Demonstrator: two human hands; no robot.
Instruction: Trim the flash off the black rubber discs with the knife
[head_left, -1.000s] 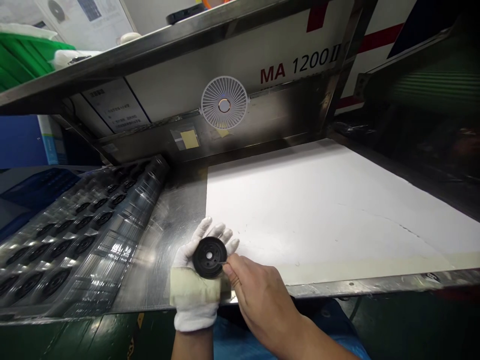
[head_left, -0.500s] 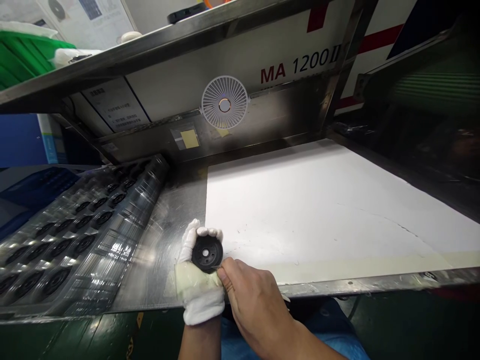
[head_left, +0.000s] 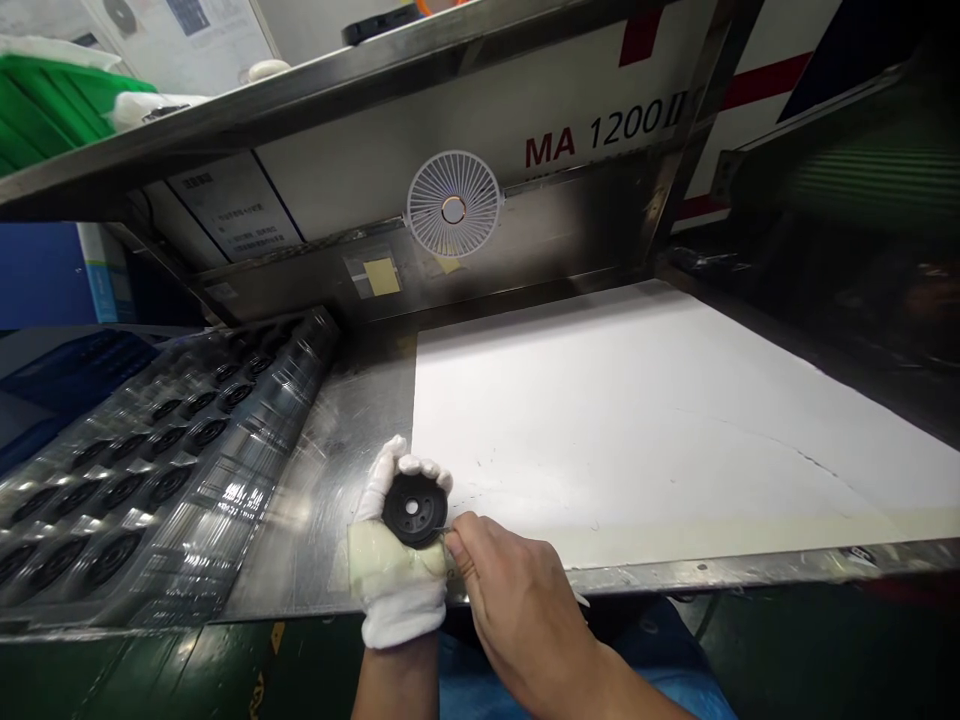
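Note:
A round black part [head_left: 414, 509] with a small hole at its centre lies in my left hand [head_left: 397, 560], which wears a white glove with a pale yellowish cover over the palm. The gloved fingers curl round the part's upper and left edge. My bare right hand [head_left: 517, 590] is closed in a pinch at the part's lower right rim. Something thin shows between its fingertips and the rim, too small to name. Both hands are over the front edge of the metal table, by the left corner of a white sheet [head_left: 637, 420].
Stacked clear plastic trays [head_left: 247, 480] with rows of black round parts stand at the left. A small white fan [head_left: 453, 205] is at the back, under a metal shelf [head_left: 300, 85]. A green bin [head_left: 52, 115] sits at the upper left.
My right hand has shifted slightly right, its fingertips now a little farther from the black part's rim. The left hand still holds the part in nearly the same place.

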